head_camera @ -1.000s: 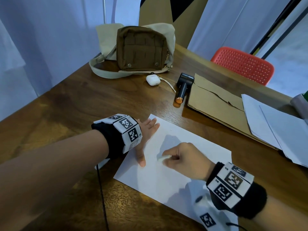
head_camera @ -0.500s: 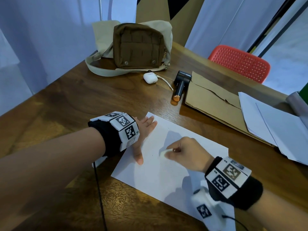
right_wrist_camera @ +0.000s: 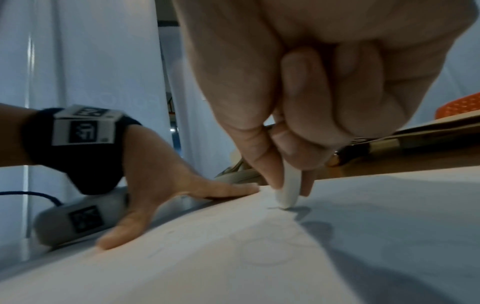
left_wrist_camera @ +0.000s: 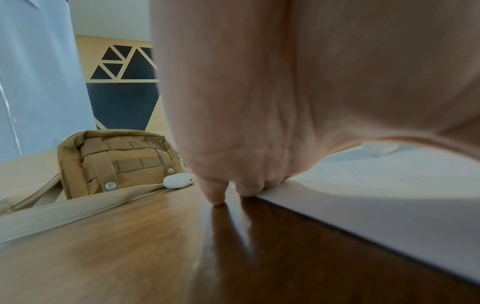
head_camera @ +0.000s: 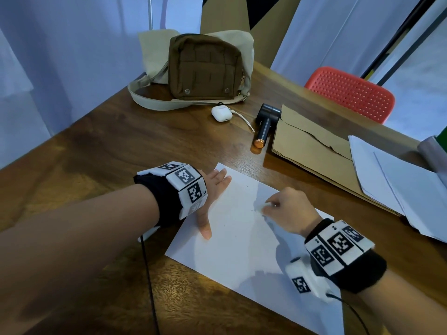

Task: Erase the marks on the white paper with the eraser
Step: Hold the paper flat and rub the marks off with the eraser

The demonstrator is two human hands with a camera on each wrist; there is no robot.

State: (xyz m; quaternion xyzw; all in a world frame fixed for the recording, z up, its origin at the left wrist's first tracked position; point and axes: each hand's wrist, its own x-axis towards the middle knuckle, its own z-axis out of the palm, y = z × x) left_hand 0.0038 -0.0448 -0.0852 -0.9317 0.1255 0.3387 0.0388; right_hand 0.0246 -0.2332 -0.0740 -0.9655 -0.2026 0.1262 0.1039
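A white paper [head_camera: 232, 240] lies on the wooden table [head_camera: 96, 160]; faint pencil marks [right_wrist_camera: 262, 253] show on it in the right wrist view. My right hand [head_camera: 287, 211] pinches a small white eraser [right_wrist_camera: 288, 191] between thumb and fingers, its tip touching the sheet beside a short dark mark [right_wrist_camera: 272, 207]. The eraser [head_camera: 262, 207] peeks out at my fingertips in the head view. My left hand [head_camera: 212, 189] lies flat with straight fingers on the paper's left edge, thumb [head_camera: 204, 228] spread toward me. In the left wrist view its fingertips [left_wrist_camera: 215, 195] press down at the paper's edge [left_wrist_camera: 337, 222].
A brown bag [head_camera: 203, 66] with a beige strap stands at the back. A white earbud case [head_camera: 221, 113], a dark cylindrical tool [head_camera: 264, 124], a torn brown envelope [head_camera: 312, 148] and loose white sheets [head_camera: 399, 182] lie beyond the paper. A red chair [head_camera: 350, 93] stands behind the table.
My right hand with the eraser has shifted up and to the right across the paper. The left hand stays flat on the sheet's left edge.
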